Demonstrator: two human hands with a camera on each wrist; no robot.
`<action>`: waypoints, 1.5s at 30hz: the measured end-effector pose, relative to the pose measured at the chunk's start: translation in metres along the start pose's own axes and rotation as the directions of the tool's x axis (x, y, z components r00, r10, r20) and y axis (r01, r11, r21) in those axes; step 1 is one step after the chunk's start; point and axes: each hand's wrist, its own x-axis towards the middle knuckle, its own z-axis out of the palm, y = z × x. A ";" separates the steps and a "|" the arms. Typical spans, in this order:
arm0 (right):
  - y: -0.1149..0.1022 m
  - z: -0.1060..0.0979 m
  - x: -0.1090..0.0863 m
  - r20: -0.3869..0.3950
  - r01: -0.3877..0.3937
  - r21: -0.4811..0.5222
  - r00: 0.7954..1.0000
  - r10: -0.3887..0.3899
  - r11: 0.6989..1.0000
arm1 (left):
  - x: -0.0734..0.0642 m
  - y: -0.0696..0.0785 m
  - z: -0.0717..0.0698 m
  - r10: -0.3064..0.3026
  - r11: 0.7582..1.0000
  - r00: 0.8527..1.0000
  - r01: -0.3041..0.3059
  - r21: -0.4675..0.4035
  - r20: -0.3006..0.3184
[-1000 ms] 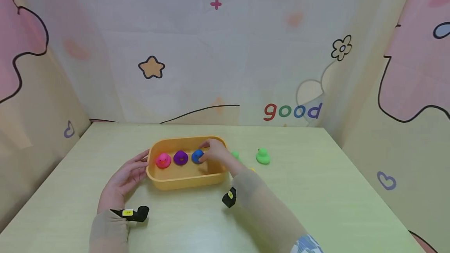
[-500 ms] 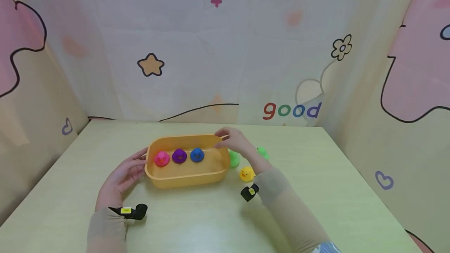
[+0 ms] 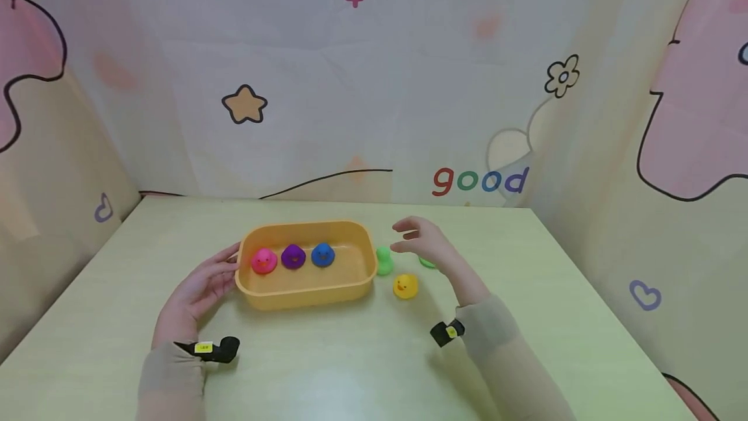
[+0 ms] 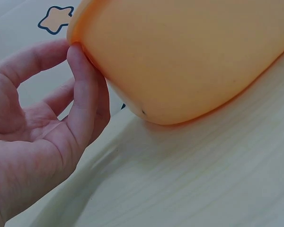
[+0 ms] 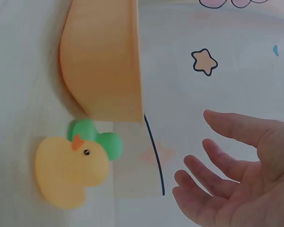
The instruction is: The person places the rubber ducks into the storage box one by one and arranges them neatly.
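A yellow-orange plastic basin [image 3: 306, 301] stands on the table. Inside it sit a pink rubber duck [image 3: 264, 261], a purple rubber duck [image 3: 293, 256] and a blue rubber duck [image 3: 323, 255] in a row. At the basin's left end my left hand [image 3: 201, 288] holds the rim with its fingertips; the left wrist view shows the bent fingers [image 4: 87, 90] against the edge. My right hand [image 3: 429, 242] hovers to the right of the basin, holding nothing, fingers loosely bent and apart. Below it are a yellow rubber duck [image 3: 406, 286] and a green rubber duck [image 3: 384, 261].
Another green toy [image 3: 428, 263] is mostly hidden behind the right hand. The pale table [image 3: 315, 369] ends at a printed cloth backdrop [image 3: 315, 115], with cloth sides at left and right.
My right hand has let go of the blue duck in the basin and drawn out to the right, above the other ducks. The left hand stays at the basin's rim.
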 end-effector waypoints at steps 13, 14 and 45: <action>0.043 0.007 -0.011 0.011 -0.123 0.073 0.992 0.122 0.990 | -0.002 -0.002 -0.003 0.001 1.000 1.000 0.000 -0.027 0.016; 0.045 0.009 -0.012 0.014 -0.126 0.075 0.992 0.126 0.989 | -0.002 -0.002 -0.003 0.004 1.000 1.000 -0.004 -0.029 0.019; 0.067 0.034 -0.022 0.009 -0.156 0.032 0.988 0.156 0.987 | 0.001 -0.002 -0.002 0.002 0.999 0.999 0.000 -0.051 0.048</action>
